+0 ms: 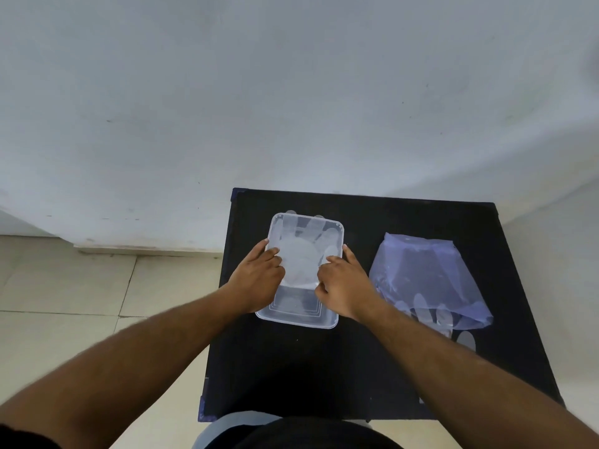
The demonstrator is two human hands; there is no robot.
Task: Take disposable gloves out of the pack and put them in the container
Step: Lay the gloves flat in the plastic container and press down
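A clear rectangular plastic container (296, 311) sits on the black table (324, 367). A translucent disposable glove (301, 251) lies spread inside it, fingers toward the far end, two fingertips poking past the far rim. My left hand (259, 280) rests on the container's left side with its fingertips on the glove. My right hand (343, 286) presses the glove's right edge with curled fingers. To the right lies the bluish plastic glove pack (428, 280), with several glove fingers (466, 340) sticking out of its near opening.
The black table stands against a pale wall (291, 108). Beige floor tiles (81, 303) lie to the left. The table's left edge runs just beside my left hand. My dark-clothed torso (291, 432) is at the near edge.
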